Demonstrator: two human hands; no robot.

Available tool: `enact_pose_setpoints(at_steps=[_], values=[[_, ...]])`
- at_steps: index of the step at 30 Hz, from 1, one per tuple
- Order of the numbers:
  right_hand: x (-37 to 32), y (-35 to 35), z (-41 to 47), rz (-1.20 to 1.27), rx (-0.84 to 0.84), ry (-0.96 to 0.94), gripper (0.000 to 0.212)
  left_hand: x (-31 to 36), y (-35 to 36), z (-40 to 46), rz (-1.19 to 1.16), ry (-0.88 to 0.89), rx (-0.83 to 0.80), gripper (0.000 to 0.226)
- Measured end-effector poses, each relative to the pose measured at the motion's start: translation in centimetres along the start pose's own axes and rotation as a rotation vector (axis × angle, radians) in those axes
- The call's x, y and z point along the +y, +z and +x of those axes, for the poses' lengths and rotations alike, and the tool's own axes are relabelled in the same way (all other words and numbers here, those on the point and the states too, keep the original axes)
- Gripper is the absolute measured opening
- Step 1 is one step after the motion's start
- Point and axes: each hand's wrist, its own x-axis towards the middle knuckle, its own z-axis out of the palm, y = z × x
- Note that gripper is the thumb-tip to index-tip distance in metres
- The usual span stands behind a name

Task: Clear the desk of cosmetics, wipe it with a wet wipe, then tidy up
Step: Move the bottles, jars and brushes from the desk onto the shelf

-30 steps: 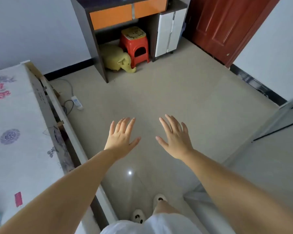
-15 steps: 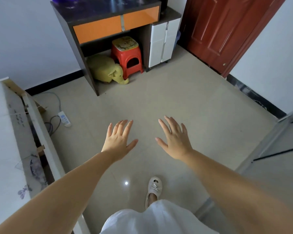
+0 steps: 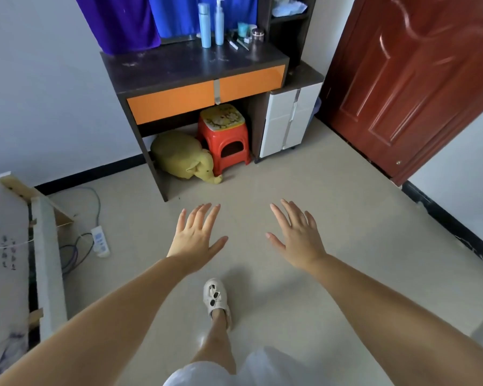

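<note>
A dark desk [image 3: 179, 66] with two orange drawers stands ahead against the wall. On its far right part stand a blue bottle [image 3: 205, 26] and a pale blue pump bottle [image 3: 219, 22], with a teal jar [image 3: 243, 29], a small lidded jar [image 3: 258, 33] and a few thin tubes [image 3: 236, 43] beside them. My left hand [image 3: 197, 236] and my right hand [image 3: 297, 235] are held out over the floor, palms down, fingers spread, holding nothing, well short of the desk.
Under the desk sit a red stool [image 3: 225, 137] and a yellow elephant toy [image 3: 186, 158]. A white cabinet [image 3: 286, 121] adjoins the desk; a red door [image 3: 407, 79] is right. A bed [image 3: 9, 260] and power strip [image 3: 99, 240] with cables lie left.
The view has tilted up and moved toward the desk, bringing its top and the cosmetics into sight. One foot has stepped forward. Both hands stay spread and empty.
</note>
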Motion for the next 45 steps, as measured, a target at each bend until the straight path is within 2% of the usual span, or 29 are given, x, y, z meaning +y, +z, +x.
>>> enact_pose_setpoints(at_steps=[10,16,22,29,36,40,45], values=[[4.0,-1.7,22.7,0.045,0.096,0.051,0.058,-5.9,-3.4,23.6,0.035,0.041,0.029,0.081],[9.1,-1.6,34.9,0.088,0.06,0.054,0.057,-8.0,-3.1,36.4,0.047,0.038,0.017,0.075],[15.0,-0.7,49.7,0.073,0.015,-0.074,0.057,-10.5,-2.3,49.7,0.042,-0.144,0.071,0.072],[19.2,-0.5,64.6,0.073,-0.067,-0.236,0.057,-13.0,-2.4,60.7,0.011,-0.317,0.076,0.071],[17.8,1.8,79.3,0.131,-0.06,-0.308,0.063,-19.3,-2.7,71.6,-0.094,-0.421,0.154,0.073],[15.7,2.4,87.0,0.185,-0.033,-0.281,0.057,-23.7,-3.5,78.0,-0.163,-0.48,0.175,0.075],[13.8,3.0,94.2,0.365,-0.053,-0.199,0.066,-27.9,-4.4,85.0,-0.305,-0.558,0.187,0.076]])
